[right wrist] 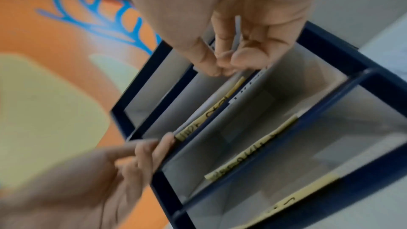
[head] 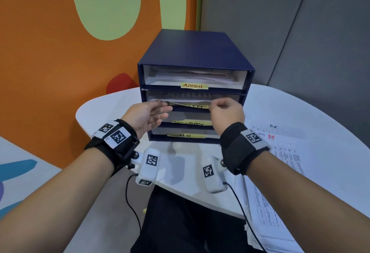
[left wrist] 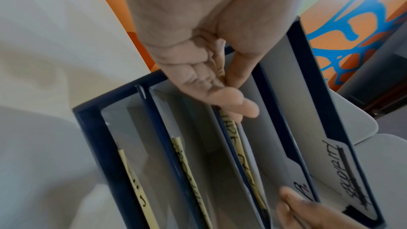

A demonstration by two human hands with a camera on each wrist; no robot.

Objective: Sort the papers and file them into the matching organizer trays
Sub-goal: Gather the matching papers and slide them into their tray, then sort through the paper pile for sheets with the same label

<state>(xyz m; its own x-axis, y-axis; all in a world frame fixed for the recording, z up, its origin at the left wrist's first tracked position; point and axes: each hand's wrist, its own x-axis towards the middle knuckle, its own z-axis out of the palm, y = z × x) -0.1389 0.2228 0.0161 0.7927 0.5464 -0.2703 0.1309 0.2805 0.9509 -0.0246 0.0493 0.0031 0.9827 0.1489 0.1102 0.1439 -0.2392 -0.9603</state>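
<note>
Reaching forward from the left, the left hand (head: 148,115) lies palm-up at the second tray of the blue organizer (head: 195,84), its fingers (head: 163,110) straight and close together, their tips against the tray's front edge beside the yellow label (head: 197,106). The sheet of paper (head: 186,100) lies in that second tray, under the ADMIN tray, its near edge at the opening. At the right end of the same tray the right hand (head: 227,112) is curled, knuckles up, thumb and fingertips pinching the sheet's edge. Farther right, more printed papers (head: 280,152) lie on the white bench (head: 300,112).
</note>
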